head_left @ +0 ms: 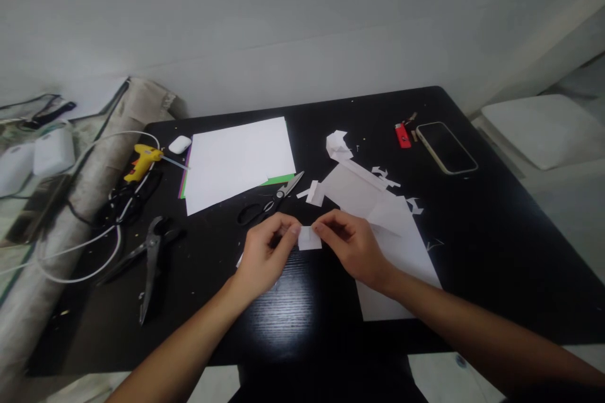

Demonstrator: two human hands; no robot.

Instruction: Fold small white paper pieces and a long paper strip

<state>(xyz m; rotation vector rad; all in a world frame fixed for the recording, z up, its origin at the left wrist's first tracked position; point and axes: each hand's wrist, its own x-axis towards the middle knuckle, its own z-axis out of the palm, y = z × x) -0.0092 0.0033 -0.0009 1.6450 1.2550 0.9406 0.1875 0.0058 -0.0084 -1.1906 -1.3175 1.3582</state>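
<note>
Paper piece [310,240], small and white, is held up between the person's two hands, over the black table [510,264] and facing the middle of its near edge. The left hand [267,253] pinches its far left corner between thumb and forefinger; the right hand [353,247] pinches the far right corner likewise, both grips narrow. Work this fine seems to call for a light, even pinch, the two sides kept level so that nothing buckles, and any crease pressed from its middle outward. The piece's lower edge faces the table's near edge and runs about parallel to it; its outline is close to square, so no clear long axis shows. A raised flap perhaps stands at its centre, too small to be sure. Just beyond, the scissors [282,192] point obliquely toward the table's far edge and right; a white sheet [409,247] lies beneath the right arm.
</note>
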